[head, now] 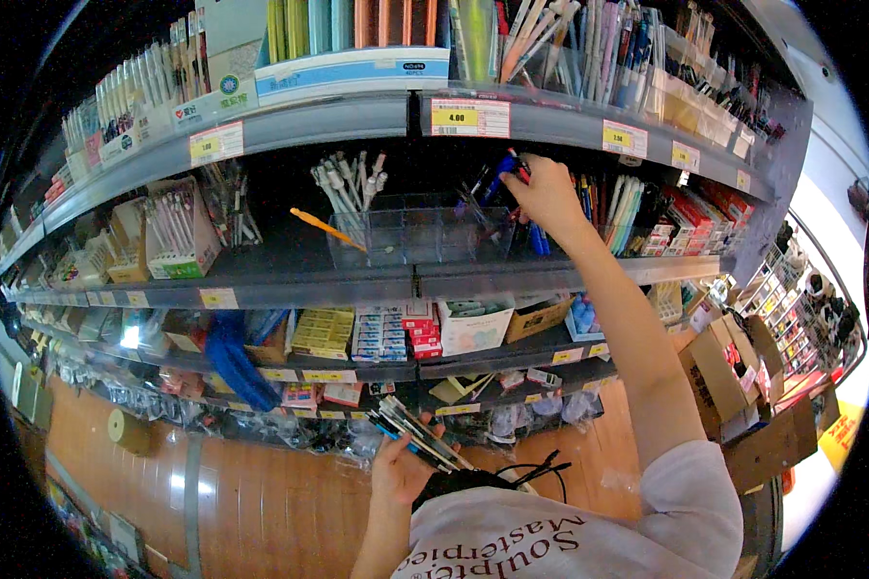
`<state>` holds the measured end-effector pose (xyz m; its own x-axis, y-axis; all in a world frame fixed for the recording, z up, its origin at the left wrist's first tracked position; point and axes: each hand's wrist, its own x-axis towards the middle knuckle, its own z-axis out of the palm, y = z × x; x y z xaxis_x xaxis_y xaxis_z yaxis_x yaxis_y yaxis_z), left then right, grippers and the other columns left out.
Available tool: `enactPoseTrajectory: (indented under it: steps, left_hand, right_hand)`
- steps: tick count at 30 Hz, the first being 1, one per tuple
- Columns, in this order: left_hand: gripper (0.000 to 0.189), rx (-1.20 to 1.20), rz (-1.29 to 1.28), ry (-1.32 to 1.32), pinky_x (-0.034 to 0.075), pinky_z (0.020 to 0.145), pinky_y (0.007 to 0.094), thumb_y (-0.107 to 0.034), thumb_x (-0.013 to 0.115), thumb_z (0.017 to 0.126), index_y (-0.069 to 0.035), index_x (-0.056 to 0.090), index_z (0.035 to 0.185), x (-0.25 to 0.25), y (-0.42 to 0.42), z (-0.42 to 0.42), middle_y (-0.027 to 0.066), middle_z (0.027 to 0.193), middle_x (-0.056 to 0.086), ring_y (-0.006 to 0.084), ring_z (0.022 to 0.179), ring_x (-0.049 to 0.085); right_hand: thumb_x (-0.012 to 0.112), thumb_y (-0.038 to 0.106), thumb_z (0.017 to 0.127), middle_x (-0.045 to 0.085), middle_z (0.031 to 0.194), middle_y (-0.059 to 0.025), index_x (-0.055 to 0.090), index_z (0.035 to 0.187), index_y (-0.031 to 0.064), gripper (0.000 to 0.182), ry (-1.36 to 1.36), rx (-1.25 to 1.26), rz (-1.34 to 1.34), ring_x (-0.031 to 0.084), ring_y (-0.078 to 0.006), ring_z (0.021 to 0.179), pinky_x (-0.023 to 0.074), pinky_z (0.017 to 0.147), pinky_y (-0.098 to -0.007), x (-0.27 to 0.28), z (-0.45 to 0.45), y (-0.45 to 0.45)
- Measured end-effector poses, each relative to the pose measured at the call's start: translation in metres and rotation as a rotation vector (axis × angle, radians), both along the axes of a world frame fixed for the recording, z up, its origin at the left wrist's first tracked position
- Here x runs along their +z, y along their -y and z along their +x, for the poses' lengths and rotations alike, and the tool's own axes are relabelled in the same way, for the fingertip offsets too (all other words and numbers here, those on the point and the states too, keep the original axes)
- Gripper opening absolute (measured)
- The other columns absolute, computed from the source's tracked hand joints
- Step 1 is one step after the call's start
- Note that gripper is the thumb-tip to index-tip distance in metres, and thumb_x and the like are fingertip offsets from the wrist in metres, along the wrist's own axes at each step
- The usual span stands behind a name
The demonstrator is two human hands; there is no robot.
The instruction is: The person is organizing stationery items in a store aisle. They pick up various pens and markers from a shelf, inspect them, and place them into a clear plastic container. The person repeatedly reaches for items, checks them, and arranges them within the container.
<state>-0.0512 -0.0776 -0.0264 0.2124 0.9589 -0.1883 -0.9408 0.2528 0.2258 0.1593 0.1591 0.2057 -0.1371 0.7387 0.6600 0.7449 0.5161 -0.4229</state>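
Observation:
My right hand reaches into the second shelf, its fingers closed around blue pens. Below it, more blue pens stand at the right of a clear divided plastic tray. White pens fill the tray's left end, and an orange pen leans out over its front left corner. Low in front of my body, my left hand grips a bundle of pens, mostly black and white with a blue one. My fingers hide part of both bunches.
Pens and boxes crowd the upper shelf, which overhangs my right hand. Boxed pens stand left of the tray; red boxes are at right. Lower shelves hold small cartons and blue fabric. An open cardboard box sits at right.

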Motion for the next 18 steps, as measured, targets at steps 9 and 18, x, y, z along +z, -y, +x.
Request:
enactPoseTrajectory:
  steps: [9, 18]
  left_hand:
    - [0.032, -0.03, -0.001, 0.116, 0.03, 0.089, 0.0637, -0.007, 0.049, 0.081, -0.019, 0.046, 0.11, -0.011, 0.002, -0.003, 0.0101, 0.11, 0.052, 0.0311, 0.106, 0.046]
    - [0.033, -0.016, -0.033, 0.05, 0.031, 0.09, 0.0619, -0.007, 0.05, 0.079, -0.017, 0.046, 0.11, -0.002, 0.006, -0.001, 0.0114, 0.11, 0.052, 0.0314, 0.106, 0.046]
  right_hand:
    - [0.063, 0.021, 0.071, 0.06, 0.064, -0.02, 0.058, 0.076, -0.005, 0.027, 0.32, -0.155, -0.276, 0.061, -0.0336, 0.065, 0.0497, 0.066, -0.0395, 0.011, -0.019, -0.018]
    - [0.062, 0.013, 0.073, 0.06, 0.069, -0.0224, 0.052, 0.102, -0.0076, 0.037, 0.175, -0.062, 0.005, 0.06, -0.0291, 0.053, 0.0494, 0.055, -0.0353, 0.003, -0.01, 0.004]
